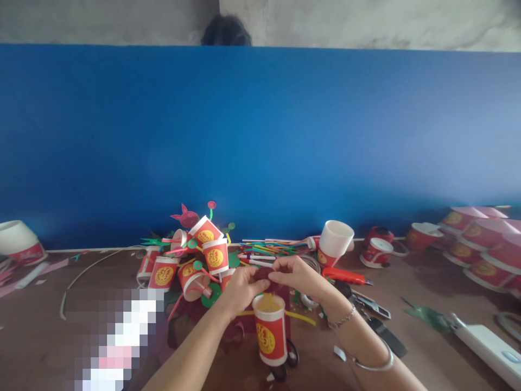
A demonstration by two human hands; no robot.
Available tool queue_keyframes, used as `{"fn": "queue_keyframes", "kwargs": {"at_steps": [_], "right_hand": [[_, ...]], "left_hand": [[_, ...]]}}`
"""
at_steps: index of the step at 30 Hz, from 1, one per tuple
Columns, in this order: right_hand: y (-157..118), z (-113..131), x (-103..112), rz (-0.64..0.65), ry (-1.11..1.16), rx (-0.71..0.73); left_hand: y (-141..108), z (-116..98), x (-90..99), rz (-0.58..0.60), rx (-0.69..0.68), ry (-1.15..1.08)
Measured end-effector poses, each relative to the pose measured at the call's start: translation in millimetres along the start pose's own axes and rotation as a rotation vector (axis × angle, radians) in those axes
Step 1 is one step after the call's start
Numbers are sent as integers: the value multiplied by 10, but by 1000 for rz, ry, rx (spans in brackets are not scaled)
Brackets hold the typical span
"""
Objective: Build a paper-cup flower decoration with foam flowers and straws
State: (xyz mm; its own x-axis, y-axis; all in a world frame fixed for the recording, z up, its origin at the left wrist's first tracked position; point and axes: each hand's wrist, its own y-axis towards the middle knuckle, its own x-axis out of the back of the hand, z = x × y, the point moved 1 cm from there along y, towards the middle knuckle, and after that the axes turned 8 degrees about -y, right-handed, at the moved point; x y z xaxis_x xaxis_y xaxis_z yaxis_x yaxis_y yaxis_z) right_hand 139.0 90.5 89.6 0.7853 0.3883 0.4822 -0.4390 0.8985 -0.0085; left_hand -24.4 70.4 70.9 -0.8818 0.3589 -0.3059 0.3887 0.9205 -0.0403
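My left hand (243, 290) and my right hand (299, 277) pinch a dark red round paper piece (265, 275) between thumbs and fingers, just above a paper cup (277, 345). The cup stands upright, red with a white rim and a yellow round emblem. A yellow strip (301, 317) sticks out from its right side, and another shows on the left. Yellow material also rises at the cup's mouth below the paper piece. Black scissor-like handles (293, 353) lie partly hidden behind the cup's base.
Decorated cups (215, 255) are heaped at the back left. A stack of white-rimmed cups (336, 239), a red utility knife (345, 275) and pens (252, 260) lie behind my hands. More cups (484, 239) are piled far right. A blue partition (260, 141) bounds the table.
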Motion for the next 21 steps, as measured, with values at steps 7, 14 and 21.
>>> {"fn": "queue_keyframes", "kwargs": {"at_steps": [7, 14, 21], "right_hand": [[30, -157, 139, -20, -379, -52], [-18, -492, 459, -109, -885, -203], [-4, -631, 544, -143, -999, -301]], "left_hand": [[26, 66, 115, -123, 109, 292], [-47, 71, 161, -124, 220, 471], [-125, 71, 174, -36, 308, 731]]}}
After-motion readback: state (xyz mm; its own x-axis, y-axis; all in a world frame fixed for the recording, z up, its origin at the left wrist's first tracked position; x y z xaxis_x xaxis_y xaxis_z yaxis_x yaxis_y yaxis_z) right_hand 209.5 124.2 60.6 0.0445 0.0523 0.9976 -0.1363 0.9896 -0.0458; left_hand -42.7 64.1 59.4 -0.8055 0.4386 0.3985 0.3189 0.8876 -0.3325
